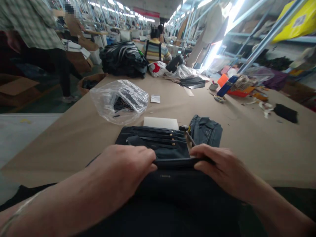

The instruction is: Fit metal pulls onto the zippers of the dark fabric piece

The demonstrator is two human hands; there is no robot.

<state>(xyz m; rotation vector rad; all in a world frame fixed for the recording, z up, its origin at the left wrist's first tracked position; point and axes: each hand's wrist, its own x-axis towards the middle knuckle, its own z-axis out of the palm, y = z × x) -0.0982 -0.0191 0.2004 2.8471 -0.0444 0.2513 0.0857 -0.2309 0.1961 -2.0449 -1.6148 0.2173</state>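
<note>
A dark leather purse piece (172, 171) lies at the near edge of the brown table (247, 138), close to my body. My left hand (123, 168) is closed on its left top edge, fingers curled over the rim. On the right end of the same edge my right hand (217, 168) is closed too. Just beyond lies a stack of dark zippered purse panels (153, 140) with small gold pulls. A small hammer (186, 131) rests at the stack's right, beside a folded piece of denim (206, 131).
A clear plastic bag (118, 100) with dark small parts sits left of centre, a white card (160, 122) behind the stack. Further back are dark fabric piles (123, 59), orange and blue items (228, 85), and a seated person (155, 47). Shelving lines the right.
</note>
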